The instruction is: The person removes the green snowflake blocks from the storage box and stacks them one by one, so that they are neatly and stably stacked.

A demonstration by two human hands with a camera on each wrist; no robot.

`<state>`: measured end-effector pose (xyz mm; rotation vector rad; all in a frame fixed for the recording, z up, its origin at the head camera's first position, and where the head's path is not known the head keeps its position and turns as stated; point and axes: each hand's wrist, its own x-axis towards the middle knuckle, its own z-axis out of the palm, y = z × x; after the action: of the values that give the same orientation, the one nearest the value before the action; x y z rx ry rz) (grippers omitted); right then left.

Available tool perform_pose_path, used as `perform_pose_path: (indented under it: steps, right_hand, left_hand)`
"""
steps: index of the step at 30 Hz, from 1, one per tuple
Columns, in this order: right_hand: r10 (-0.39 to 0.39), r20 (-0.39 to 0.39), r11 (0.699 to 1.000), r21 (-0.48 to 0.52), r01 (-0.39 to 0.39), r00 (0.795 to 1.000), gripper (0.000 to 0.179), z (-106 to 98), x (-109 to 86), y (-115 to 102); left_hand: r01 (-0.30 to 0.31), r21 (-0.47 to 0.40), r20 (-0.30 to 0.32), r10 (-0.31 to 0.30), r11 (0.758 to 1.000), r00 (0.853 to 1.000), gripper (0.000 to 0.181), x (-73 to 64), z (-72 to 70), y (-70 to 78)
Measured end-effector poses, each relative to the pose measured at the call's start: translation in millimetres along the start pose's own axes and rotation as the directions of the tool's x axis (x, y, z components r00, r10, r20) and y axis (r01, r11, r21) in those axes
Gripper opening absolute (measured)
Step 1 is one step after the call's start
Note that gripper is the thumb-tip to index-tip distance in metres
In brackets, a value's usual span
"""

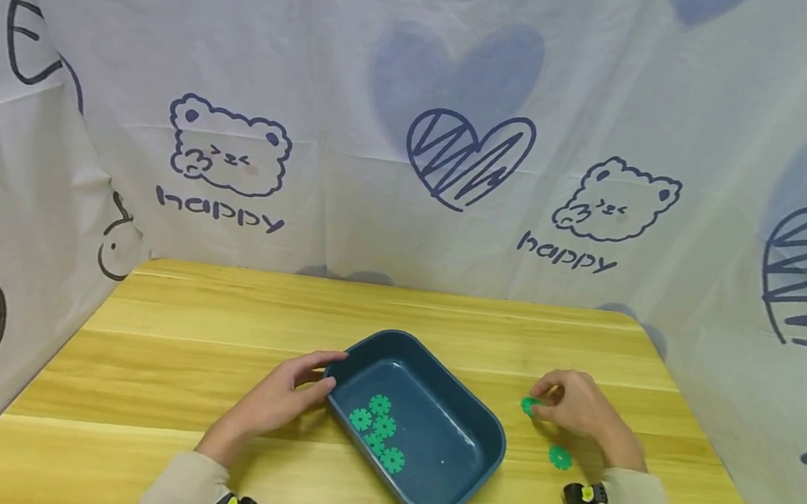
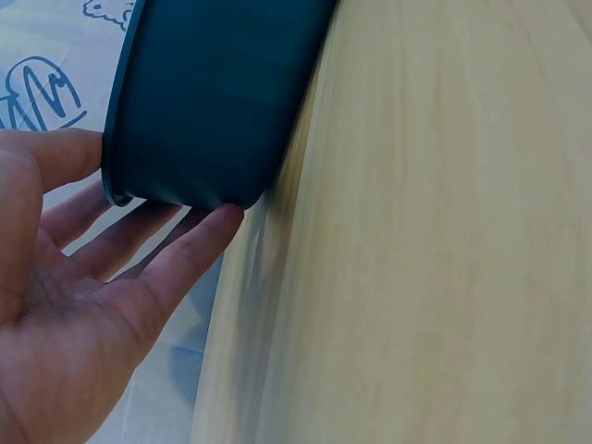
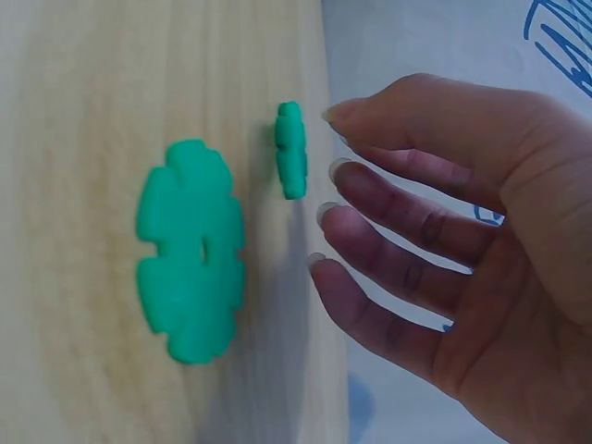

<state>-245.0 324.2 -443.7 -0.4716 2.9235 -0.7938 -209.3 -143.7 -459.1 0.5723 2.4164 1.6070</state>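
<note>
A dark blue rectangular basin stands angled on the table, with several green notched plastic discs lying flat at its left end. My left hand holds the basin's left corner, thumb and fingers spread round the outer wall at the rim. In the left wrist view, fingertips press the basin's wall. To the basin's right, my right hand reaches over a green disc. The right wrist view has its curved fingers a small gap from that disc. Another green disc lies nearer me.
The wooden table has light grain and ends at a white cloth backdrop printed with hearts and bears. More of that cloth hangs along both sides. A small black camera sits on each wrist.
</note>
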Motion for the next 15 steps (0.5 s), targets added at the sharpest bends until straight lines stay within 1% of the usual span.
perform_pose_path:
  steps: [4,6,11,15]
  right_hand:
    - [-0.002,0.025,1.000,0.008,0.001,1.000,0.019,-2.2,-1.2,-2.4]
    - [-0.014,0.041,1.000,0.006,0.014,0.999,0.019,-3.8,-3.9,-2.6]
    - [-0.041,0.100,0.998,0.048,0.036,0.994,0.021,-10.2,-16.8,-0.3]
    - [-0.069,0.155,0.996,0.072,0.058,0.986,0.022,-15.2,-26.4,1.7]
  left_hand:
    - [0.005,0.002,-0.003,-0.005,1.000,1.000,0.047,-1.7,-1.1,0.9]
    - [0.007,-0.001,-0.001,-0.007,1.000,1.000,0.047,-1.8,-0.5,1.8]
    - [0.015,-0.016,0.006,-0.015,1.000,1.000,0.047,-0.8,2.0,3.3]
    - [0.020,-0.013,-0.004,-0.020,1.000,1.000,0.047,-0.9,1.4,3.7]
